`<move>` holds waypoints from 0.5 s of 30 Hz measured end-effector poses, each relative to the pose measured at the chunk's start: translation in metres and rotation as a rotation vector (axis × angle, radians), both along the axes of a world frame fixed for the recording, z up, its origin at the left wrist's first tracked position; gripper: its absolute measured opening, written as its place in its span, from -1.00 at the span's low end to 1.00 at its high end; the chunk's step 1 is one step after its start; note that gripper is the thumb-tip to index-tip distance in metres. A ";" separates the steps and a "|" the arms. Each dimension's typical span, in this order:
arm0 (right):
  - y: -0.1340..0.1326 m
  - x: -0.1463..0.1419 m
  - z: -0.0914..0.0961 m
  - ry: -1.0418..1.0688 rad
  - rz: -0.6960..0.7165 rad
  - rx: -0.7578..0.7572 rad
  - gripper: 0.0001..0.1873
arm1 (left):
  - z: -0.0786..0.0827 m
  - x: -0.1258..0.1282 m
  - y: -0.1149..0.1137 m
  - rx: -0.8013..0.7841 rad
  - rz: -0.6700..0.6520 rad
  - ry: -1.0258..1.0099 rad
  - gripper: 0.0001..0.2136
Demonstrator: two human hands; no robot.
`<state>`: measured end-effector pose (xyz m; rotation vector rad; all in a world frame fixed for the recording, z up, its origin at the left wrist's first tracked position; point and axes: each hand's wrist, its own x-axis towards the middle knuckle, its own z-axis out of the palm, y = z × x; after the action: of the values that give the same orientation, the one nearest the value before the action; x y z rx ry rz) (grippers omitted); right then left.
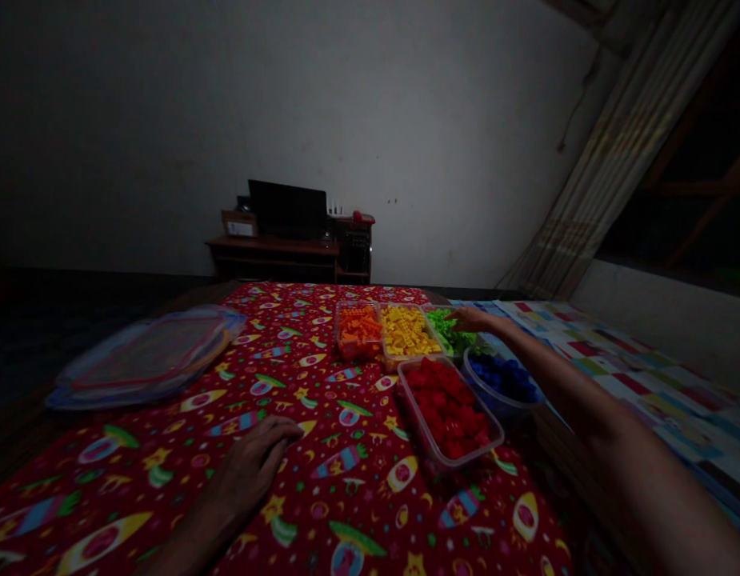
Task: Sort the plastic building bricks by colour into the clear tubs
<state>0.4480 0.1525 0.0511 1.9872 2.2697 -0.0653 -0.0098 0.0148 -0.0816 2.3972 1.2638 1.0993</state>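
My left hand (pixel 254 464) lies flat, palm down, on a red cloth printed with rockets (pixel 322 496), fingers stretched out and holding nothing. My right arm reaches far across to a clear box of green bricks (pixel 452 334), and my right hand (pixel 473 319) rests on its rim or contents; its fingers are too dim to read. Beside that box stand clear boxes of yellow bricks (pixel 407 333), orange bricks (pixel 358 331), red bricks (pixel 447 408) and a round tub of blue bricks (pixel 505 380).
A stack of clear lids (pixel 145 356) lies at the cloth's left edge. A checked mat (pixel 639 376) covers the floor to the right. A low wooden desk with a dark screen (pixel 289 232) stands against the far wall. The room is dim.
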 end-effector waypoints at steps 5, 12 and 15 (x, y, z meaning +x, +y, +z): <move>-0.013 -0.002 -0.010 -0.135 -0.108 -0.169 -0.52 | 0.000 0.001 0.000 -0.028 0.007 0.022 -0.71; -0.014 -0.001 -0.018 -0.136 -0.111 0.016 -0.61 | 0.002 0.001 0.000 -0.025 -0.002 0.019 -0.73; -0.019 0.000 -0.010 -0.123 -0.109 0.023 -0.61 | 0.002 0.001 0.000 -0.013 -0.018 0.014 -0.73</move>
<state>0.4480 0.1340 0.0409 2.0635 2.0967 0.0709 -0.0092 0.0149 -0.0801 2.4061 1.2472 1.0673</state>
